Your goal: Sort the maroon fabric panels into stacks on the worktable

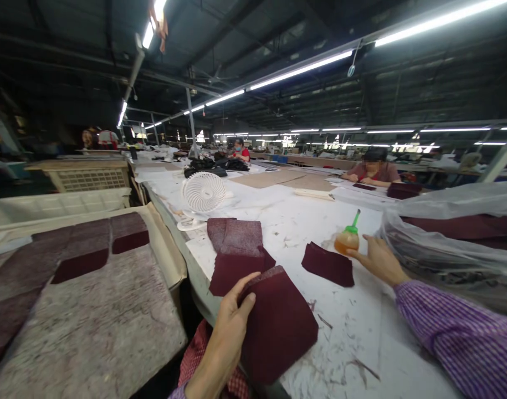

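Note:
My left hand [232, 316] pinches the upper left edge of a maroon fabric piece [278, 327] between thumb and fingers. That piece hangs partly over the near edge of the table. My right hand [378, 259] is open, thumb and fingers apart, just right of a small squeeze bottle [347, 241] with amber liquid and a green nozzle. Whether the fingertips touch the bottle I cannot tell. Left of the bottle lies a small maroon fabric piece [328, 265]. Beyond my left hand several more maroon pieces [239, 266] overlap, some showing a greyish, speckled side.
A white fan [204, 193] stands on the white table [286, 216]. To the left, fabric strips [82, 266] lie on a mottled board [112, 327]. Clear plastic sheeting [456, 210] covers dark cloth at right. A co-worker [373, 166] sits across the table.

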Demonstrator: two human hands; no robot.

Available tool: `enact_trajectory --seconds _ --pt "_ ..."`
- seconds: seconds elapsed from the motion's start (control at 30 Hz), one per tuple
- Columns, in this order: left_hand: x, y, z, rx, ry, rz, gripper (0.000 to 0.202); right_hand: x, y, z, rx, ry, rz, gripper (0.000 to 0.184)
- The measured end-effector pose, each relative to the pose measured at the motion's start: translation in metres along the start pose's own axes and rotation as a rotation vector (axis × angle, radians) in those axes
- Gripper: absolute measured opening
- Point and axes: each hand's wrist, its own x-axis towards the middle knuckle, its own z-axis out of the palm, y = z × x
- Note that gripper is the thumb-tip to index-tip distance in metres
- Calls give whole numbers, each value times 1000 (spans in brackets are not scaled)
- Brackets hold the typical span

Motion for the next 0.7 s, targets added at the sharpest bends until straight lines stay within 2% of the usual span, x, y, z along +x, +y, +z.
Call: enact_trajectory --seconds 0.03,0.07,0.1,0.13,0.17,0.2,0.27,0.37,0.5,0.6,0.7 --pt "-1 1 2 -18 -5 -9 44 -11 -13 -7 42 0 -49 55" --pt "-1 0 6 -36 -20 -16 43 -23 -30 -15 149 -94 -108 51" --pt "-2 -2 11 -46 -46 -20 41 -37 -48 -22 283 -273 -121 48" --pt "-3 -5 16 -45 -75 -18 39 -51 -68 -28 410 -511 -96 47" --pt "-4 -9 21 -29 -103 -7 38 -64 -86 -33 531 -649 -28 51" --pt "-5 -15 24 0 -120 8 36 -76 -102 -37 628 -746 7 50" --pt "-7 -24 26 61 -134 41 35 -93 -124 -41 829 -858 -2 44" --pt "-6 -24 16 105 -143 34 39 -98 -126 -42 1012 -942 -11 36" --pt "2 1 0 186 -122 66 44 -95 -107 -41 969 -920 26 32" --pt "8 15 7 455 -179 193 42 -97 -106 -41 950 -906 35 31" --pt "16 12 27 787 -306 247 38 -100 -112 -41 937 -886 23 25"
